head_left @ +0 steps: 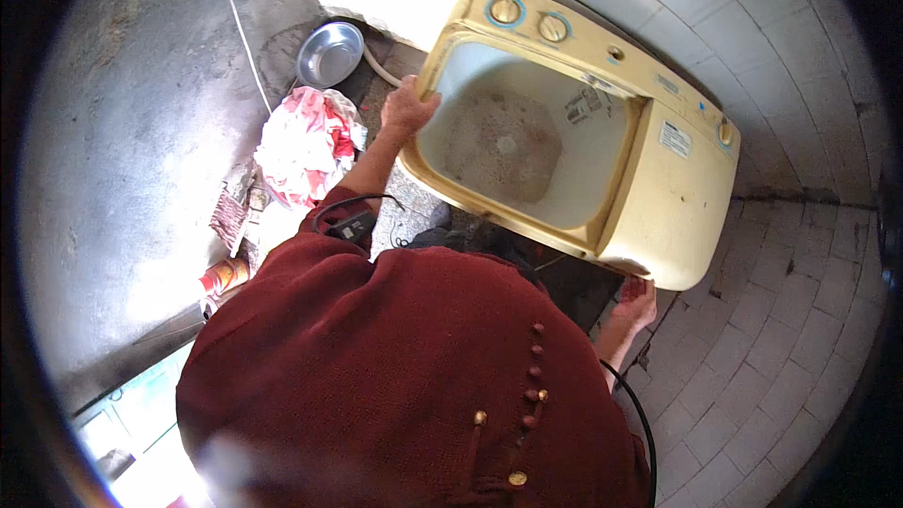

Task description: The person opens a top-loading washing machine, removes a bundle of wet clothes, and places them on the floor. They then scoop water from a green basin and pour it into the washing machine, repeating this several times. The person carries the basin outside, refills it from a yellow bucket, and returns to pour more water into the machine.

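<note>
Indoors, a bare left hand [407, 111] curls its grip over the left edge of a yellowed washing machine [672, 202] beside a tiled wall [790, 28], as the right hand [639, 304] sits at the near right corner, its grip unclear. A metal basin [330, 55] and red-and-white cloth [306, 149] lie at left.

Ahead of you, the yellowed twin-section washing machine [628, 165] sits at an angle, its right end nearer you. Its left tub [508, 146] is open, grey-brown at the bottom; the right section [679, 193] is covered. Knobs [553, 28] line the rear panel [642, 72].
</note>
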Motion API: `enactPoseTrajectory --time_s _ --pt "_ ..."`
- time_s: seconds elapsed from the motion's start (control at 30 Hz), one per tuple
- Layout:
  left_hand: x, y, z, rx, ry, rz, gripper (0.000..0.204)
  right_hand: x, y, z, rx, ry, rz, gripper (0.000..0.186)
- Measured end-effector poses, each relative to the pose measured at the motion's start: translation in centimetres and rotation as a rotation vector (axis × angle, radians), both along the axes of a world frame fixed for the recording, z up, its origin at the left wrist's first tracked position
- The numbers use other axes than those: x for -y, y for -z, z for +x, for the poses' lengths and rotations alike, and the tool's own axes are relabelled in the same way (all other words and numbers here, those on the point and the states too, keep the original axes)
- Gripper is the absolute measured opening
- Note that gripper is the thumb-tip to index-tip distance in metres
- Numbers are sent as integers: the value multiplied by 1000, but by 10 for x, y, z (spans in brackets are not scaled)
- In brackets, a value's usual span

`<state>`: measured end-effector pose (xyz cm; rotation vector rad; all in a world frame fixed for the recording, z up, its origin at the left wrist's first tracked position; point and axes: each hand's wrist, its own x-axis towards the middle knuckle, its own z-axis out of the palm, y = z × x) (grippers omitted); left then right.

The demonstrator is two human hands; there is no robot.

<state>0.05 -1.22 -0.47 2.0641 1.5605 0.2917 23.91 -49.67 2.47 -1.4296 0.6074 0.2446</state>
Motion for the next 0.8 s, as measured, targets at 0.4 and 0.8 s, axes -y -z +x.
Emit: enactPoseTrajectory --time_s 0.4,0.8 --pt "-6 13 -3 117 109 71 46 -76 -209 78 1165 -445 -313 55" --pt "-7 13 -2 130 108 86 50 -47 -45 28 -67 270 194 26"
